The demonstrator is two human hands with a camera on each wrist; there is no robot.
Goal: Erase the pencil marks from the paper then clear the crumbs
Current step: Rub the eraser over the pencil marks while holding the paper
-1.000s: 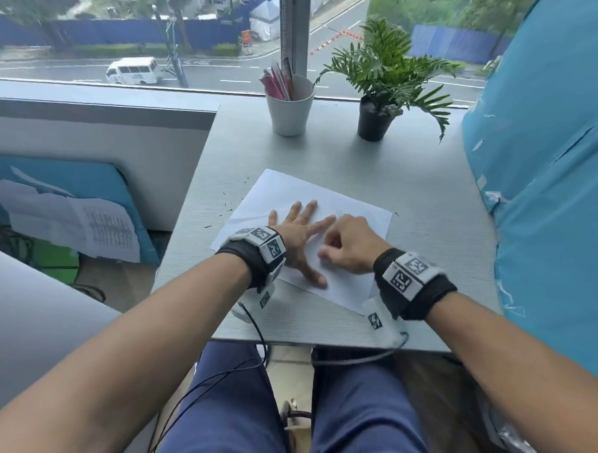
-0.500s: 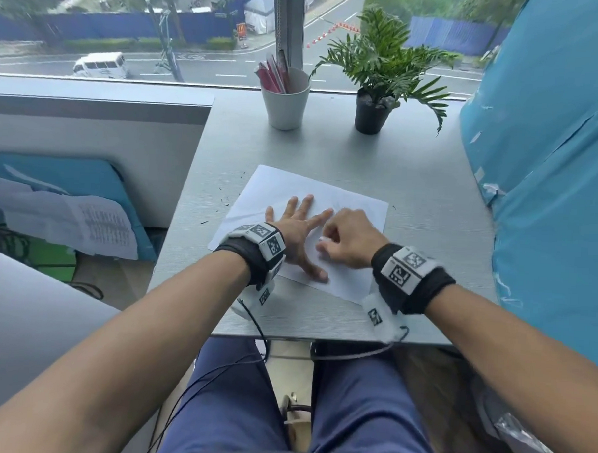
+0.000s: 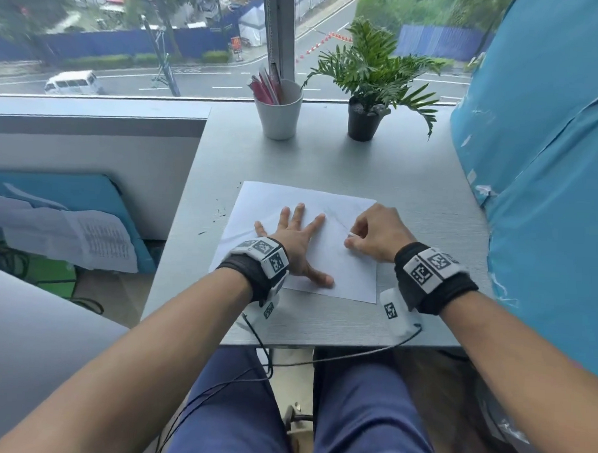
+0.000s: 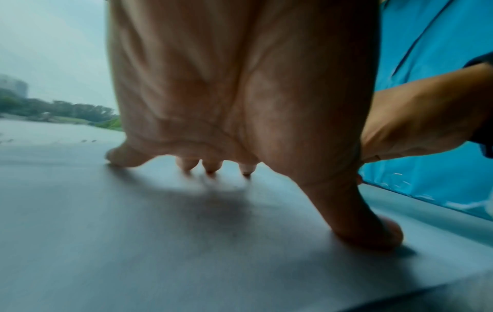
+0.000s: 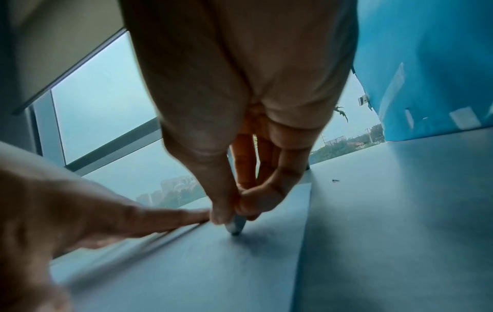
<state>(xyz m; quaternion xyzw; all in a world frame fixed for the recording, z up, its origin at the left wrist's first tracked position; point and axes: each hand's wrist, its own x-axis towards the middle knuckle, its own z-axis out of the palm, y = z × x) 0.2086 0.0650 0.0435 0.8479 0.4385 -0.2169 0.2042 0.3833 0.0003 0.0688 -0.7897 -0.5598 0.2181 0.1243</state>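
Note:
A white sheet of paper [image 3: 274, 201] lies on the grey desk [image 3: 328, 159], with faint pencil lines [image 3: 335, 219] near its right half. My left hand [image 3: 295, 240] lies flat on the paper with fingers spread; the left wrist view shows its fingertips [image 4: 210, 168] and thumb pressing down. My right hand [image 3: 376, 235] pinches a small eraser [image 5: 236, 227] between thumb and fingers, its tip on the paper [image 5: 213, 263] near the right edge. Dark crumbs [image 3: 219, 212] lie on the desk left of the sheet, and one crumb [image 5: 334, 180] lies to its right.
A white cup of pens [image 3: 278, 112] and a potted plant [image 3: 368, 89] stand at the back by the window. A blue padded wall [image 3: 549, 186] borders the desk on the right. The desk's left edge drops to the floor.
My right hand has slid right, away from the left index finger toward the paper's right edge. The left hand stays flat on the sheet. The head view has shifted.

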